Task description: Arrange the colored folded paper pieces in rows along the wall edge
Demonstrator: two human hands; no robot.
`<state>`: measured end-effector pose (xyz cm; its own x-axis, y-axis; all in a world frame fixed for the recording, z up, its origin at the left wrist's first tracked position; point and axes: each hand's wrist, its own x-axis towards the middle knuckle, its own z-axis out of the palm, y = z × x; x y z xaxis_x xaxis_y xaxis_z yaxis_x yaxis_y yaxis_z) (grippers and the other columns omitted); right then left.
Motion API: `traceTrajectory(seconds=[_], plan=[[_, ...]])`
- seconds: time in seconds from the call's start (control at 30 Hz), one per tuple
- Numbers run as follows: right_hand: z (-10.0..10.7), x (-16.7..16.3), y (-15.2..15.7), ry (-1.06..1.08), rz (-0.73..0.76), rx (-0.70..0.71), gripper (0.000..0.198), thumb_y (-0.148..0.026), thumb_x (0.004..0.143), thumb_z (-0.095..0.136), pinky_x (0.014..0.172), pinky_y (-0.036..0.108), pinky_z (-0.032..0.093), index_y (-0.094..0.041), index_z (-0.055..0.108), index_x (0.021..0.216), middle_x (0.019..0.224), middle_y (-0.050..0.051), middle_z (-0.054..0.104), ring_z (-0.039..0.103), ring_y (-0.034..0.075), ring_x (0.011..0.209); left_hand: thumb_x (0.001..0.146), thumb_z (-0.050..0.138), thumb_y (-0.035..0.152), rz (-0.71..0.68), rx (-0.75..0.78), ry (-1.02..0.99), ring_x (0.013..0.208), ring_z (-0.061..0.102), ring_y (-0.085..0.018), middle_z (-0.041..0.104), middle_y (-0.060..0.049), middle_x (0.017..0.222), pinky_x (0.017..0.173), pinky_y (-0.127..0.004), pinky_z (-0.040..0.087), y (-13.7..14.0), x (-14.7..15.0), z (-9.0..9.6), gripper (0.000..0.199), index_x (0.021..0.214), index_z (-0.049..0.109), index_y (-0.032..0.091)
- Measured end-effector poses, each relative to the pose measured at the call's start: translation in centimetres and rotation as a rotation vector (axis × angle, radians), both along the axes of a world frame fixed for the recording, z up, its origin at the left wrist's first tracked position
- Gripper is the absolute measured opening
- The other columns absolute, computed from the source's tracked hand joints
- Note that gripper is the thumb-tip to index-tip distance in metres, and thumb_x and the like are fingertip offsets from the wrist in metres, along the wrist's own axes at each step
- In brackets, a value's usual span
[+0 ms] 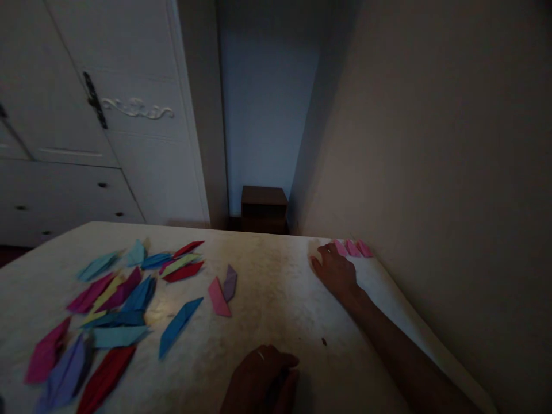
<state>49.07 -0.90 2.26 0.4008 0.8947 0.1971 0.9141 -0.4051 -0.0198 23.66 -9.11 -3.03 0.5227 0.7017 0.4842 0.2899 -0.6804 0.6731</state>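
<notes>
- Right hand (338, 270) at the table's (276, 267) far right corner, thumb a little apart from the bent fingers, close beside pink folded papers (352, 248) near the far edge; contact cannot be told
- Left hand (261, 376) toward the table's near side, fingers curled in; whether they hold anything cannot be told
- Pink strip (219, 297) and mauve strip (230, 283) just left of the table's middle
- Coloured folded papers (138, 294) crowding the table's left side
- Widest room up the table's middle; wall (431, 161) tight along its right edge
</notes>
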Motion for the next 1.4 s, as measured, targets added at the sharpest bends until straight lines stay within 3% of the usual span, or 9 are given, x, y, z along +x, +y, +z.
traceTrajectory(seconds=[0.13, 0.23, 0.47, 0.6, 0.8, 1.03, 1.23, 1.4], plan=[[-0.7, -2.1, 0.0, 0.216, 0.233, 0.074, 0.017, -0.033, 0.092, 0.046, 0.066, 0.028, 0.042, -0.02, 0.057, 0.089, 0.096, 0.006, 0.066, 0.064, 0.02, 0.082, 0.087, 0.054, 0.021, -0.065, -0.052, 0.03, 0.071, 0.065, -0.015, 0.07, -0.003, 0.077, 0.072, -0.024, 0.052, 0.1, -0.1, -0.2, 0.018, 0.096, 0.069, 0.022], [-1.4, -3.8, -0.2, 0.424, 0.404, 0.058, 0.021, -0.038, 0.091, 0.044, 0.063, 0.029, 0.041, -0.022, 0.052, 0.08, 0.075, 0.002, 0.065, 0.062, 0.019, 0.07, 0.081, 0.06, 0.022, -0.085, -0.132, 0.024, 0.074, 0.066, -0.017, 0.072, -0.005, 0.079, 0.074, -0.025, 0.051, 0.3, 0.0, -0.1, 0.019, 0.096, 0.072, 0.02], [-1.0, -5.6, -0.9, 0.633, 0.582, 0.062, 0.03, -0.051, 0.085, 0.044, 0.068, 0.031, 0.047, -0.025, 0.058, 0.077, 0.074, 0.001, 0.07, 0.067, 0.021, 0.069, 0.08, 0.061, 0.02, -0.121, -0.368, 0.139, 0.072, 0.068, -0.015, 0.074, -0.002, 0.076, 0.069, -0.02, 0.047, 0.7, -2.2, 1.9, 0.015, 0.082, 0.075, 0.02], [-0.9, -5.3, -0.8, 0.648, 0.583, 0.064, 0.033, -0.055, 0.082, 0.048, 0.071, 0.031, 0.052, -0.027, 0.066, 0.079, 0.083, 0.001, 0.075, 0.07, 0.024, 0.079, 0.082, 0.06, 0.024, 0.013, -0.345, 0.072, 0.071, 0.065, -0.014, 0.072, -0.003, 0.077, 0.066, -0.02, 0.045, 0.7, -5.5, 3.1, 0.016, 0.086, 0.075, 0.019], [-1.7, -4.5, -0.2, 0.641, 0.595, 0.068, 0.039, -0.061, 0.077, 0.051, 0.076, 0.033, 0.055, -0.028, 0.071, 0.079, 0.089, 0.003, 0.076, 0.071, 0.027, 0.082, 0.092, 0.049, 0.024, 0.244, -0.16, 0.017, 0.073, 0.062, -0.014, 0.07, -0.005, 0.08, 0.068, -0.022, 0.045, 1.5, -11.8, 5.8, 0.023, 0.09, 0.071, 0.018], [-3.1, -3.7, 0.4, 0.674, 0.576, 0.086, 0.044, -0.067, 0.071, 0.053, 0.077, 0.036, 0.057, -0.027, 0.071, 0.078, 0.091, 0.006, 0.076, 0.071, 0.029, 0.087, 0.091, 0.049, 0.035, 0.631, -0.003, 0.108, 0.073, 0.061, -0.017, 0.07, -0.006, 0.082, 0.069, -0.027, 0.046, 5.8, -19.8, 7.3, 0.028, 0.092, 0.07, 0.018], [-3.2, -3.5, 0.4, 0.654, 0.564, 0.076, 0.05, -0.072, 0.069, 0.052, 0.076, 0.038, 0.058, -0.027, 0.073, 0.079, 0.093, 0.007, 0.076, 0.071, 0.03, 0.089, 0.085, 0.05, 0.026, 0.851, -0.145, 0.232, 0.079, 0.065, -0.018, 0.073, -0.005, 0.09, 0.075, -0.028, 0.048, 11.8, -24.5, 6.6, 0.025, 0.095, 0.07, 0.016], [-3.7, -3.3, 0.6, 0.647, 0.564, 0.085, 0.052, -0.073, 0.069, 0.052, 0.075, 0.036, 0.058, -0.027, 0.073, 0.078, 0.09, 0.007, 0.076, 0.072, 0.029, 0.085, 0.08, 0.058, 0.024, 0.858, -0.233, 0.359, 0.083, 0.067, -0.019, 0.073, -0.007, 0.095, 0.071, -0.025, 0.048, 14.4, -25.9, 5.9, 0.024, 0.099, 0.07, 0.015]])
